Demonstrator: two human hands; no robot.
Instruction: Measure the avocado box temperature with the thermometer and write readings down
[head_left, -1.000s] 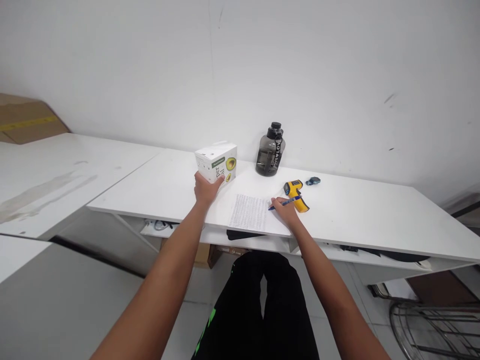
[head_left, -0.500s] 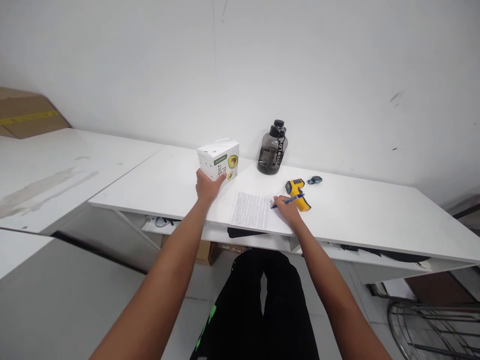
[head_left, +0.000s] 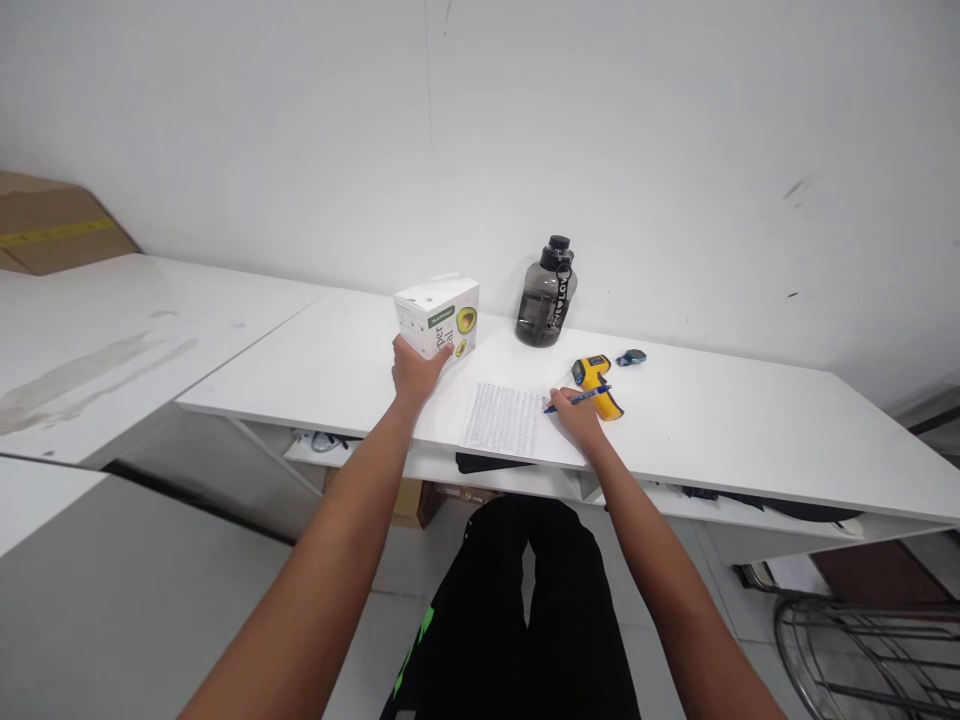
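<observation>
My left hand grips the lower front of a white box printed with avocados, which stands on the white table. Between the fingers of my right hand is a blue pen, its tip down at the paper. That sheet of paper, covered with handwriting on its left part, lies at the table's front edge. Just beyond my right hand rests a yellow infrared thermometer. The pen's back end overlaps its handle from this view.
A dark translucent water bottle leans near the wall. Right of the thermometer lies a small blue-grey object. A cardboard box sits at the far left. Under the tabletop runs a shelf; a metal rack stands at lower right.
My right hand and the pen have shifted very slightly to the right over the paper. My left hand keeps its hold on the box.
</observation>
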